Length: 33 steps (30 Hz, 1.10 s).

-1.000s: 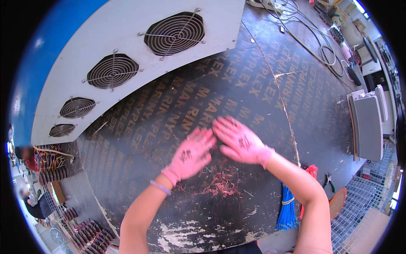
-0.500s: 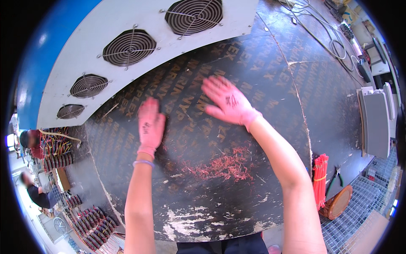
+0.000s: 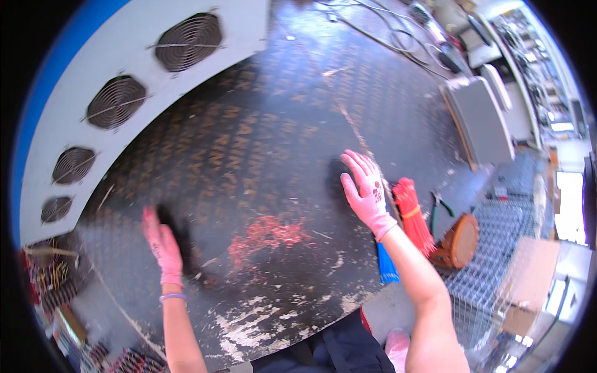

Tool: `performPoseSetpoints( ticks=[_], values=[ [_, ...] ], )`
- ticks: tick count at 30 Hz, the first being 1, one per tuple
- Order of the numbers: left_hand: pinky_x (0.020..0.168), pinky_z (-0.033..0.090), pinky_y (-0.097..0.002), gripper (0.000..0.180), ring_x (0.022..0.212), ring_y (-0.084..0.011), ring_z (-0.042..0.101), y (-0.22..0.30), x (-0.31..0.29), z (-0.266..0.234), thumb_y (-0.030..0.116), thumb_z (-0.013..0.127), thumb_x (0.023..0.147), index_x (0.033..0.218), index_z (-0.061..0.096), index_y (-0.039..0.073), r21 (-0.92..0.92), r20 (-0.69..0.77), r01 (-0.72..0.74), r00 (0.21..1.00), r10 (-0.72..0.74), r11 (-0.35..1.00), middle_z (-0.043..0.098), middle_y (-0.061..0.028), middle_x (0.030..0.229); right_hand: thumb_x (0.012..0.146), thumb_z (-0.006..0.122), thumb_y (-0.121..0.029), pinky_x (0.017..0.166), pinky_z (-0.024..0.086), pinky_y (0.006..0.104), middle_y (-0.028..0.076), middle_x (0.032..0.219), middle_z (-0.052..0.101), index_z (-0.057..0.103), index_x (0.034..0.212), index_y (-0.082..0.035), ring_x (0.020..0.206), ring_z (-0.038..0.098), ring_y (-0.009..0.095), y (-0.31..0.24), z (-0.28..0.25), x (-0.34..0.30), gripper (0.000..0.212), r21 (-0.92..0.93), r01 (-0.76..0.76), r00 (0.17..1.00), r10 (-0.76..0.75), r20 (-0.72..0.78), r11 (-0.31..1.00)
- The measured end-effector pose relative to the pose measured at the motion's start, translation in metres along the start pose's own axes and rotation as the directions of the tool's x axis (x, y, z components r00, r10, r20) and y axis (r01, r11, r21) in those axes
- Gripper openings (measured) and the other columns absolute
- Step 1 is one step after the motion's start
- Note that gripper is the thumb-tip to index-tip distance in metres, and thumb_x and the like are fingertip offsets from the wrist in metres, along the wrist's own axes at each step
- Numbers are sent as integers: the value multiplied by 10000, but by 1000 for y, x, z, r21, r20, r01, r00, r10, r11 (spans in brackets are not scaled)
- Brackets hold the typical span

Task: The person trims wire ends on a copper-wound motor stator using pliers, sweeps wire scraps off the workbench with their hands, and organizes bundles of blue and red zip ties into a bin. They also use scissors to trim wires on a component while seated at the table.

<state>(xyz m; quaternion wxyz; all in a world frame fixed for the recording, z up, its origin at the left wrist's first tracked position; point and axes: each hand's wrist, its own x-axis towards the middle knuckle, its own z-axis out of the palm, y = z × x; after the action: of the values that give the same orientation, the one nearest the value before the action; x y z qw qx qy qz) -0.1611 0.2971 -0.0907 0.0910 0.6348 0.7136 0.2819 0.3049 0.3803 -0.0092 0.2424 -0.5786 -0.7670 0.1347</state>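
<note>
Red scraps (image 3: 267, 236) lie in a loose heap on the dark table (image 3: 292, 180), in the head view, between the two hands and apart from both. The left hand (image 3: 163, 245), in a pink glove, is at the left of the heap; it is released and grasps nothing, its fingers are stretched and point away from the body, and it is turned partly on its edge. Its forearm (image 3: 182, 336) comes up from the lower edge, with a pale purple band (image 3: 172, 296) at the wrist. The right hand (image 3: 367, 193), gloved also in pink, is released and without any object; its fingers are extended forward and a little to the left, with the thumb apart from them. The right arm (image 3: 429, 292) is bent at the elbow. For both hands, I cannot tell if they touch the table. Just beside the right hand lies a red bundle (image 3: 413, 214), and a blue bundle (image 3: 387, 267) is partly hidden near its wrist. Green-handled pliers (image 3: 438, 211) lie farther right.
</note>
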Motion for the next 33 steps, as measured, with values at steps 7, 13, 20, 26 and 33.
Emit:
performPoseSetpoints(
  ticks=[7,13,20,26,33],
  values=[
    [1183,141,-454,555,1422,-338,256,80,-51,16,318,299,1033,1474,282,-18,-65,130,-51,990,59,997,292,-174,1536,808,688,-382,895,415,438,133,1157,570,556,1236,-57,1059,545,318,5,-40,-157,553,-370,-500,863,489,-132,783],
    [1180,154,-440,553,1424,-327,252,122,-73,1,247,362,1026,1493,226,-16,-212,-5,69,997,-71,975,255,-181,1547,739,739,-439,923,399,443,122,1160,534,518,1256,-56,1097,504,296,1,-27,-169,680,-417,-584,783,619,-61,697],
    [1028,424,-327,319,1157,-212,566,269,-112,33,62,606,914,1233,604,47,-663,600,386,787,146,641,581,-89,1282,726,751,-214,813,479,405,108,1065,570,545,1052,-86,954,578,297,11,-22,-175,406,-190,-557,829,555,-67,809],
    [1101,338,-364,733,1349,-232,393,369,-96,97,218,677,893,1468,273,10,-487,865,866,461,196,111,410,-146,1457,797,739,-192,823,474,315,70,1005,602,545,1059,-34,932,583,166,-6,-80,-157,362,537,-720,670,644,370,441],
    [1045,424,-470,258,1159,-302,582,423,-61,78,287,612,911,1045,628,68,-270,927,952,297,231,-143,582,-173,1283,846,724,-188,1008,431,358,164,1299,474,327,1381,13,1160,513,207,-40,-117,-159,696,802,-592,691,560,457,76]
  ],
)
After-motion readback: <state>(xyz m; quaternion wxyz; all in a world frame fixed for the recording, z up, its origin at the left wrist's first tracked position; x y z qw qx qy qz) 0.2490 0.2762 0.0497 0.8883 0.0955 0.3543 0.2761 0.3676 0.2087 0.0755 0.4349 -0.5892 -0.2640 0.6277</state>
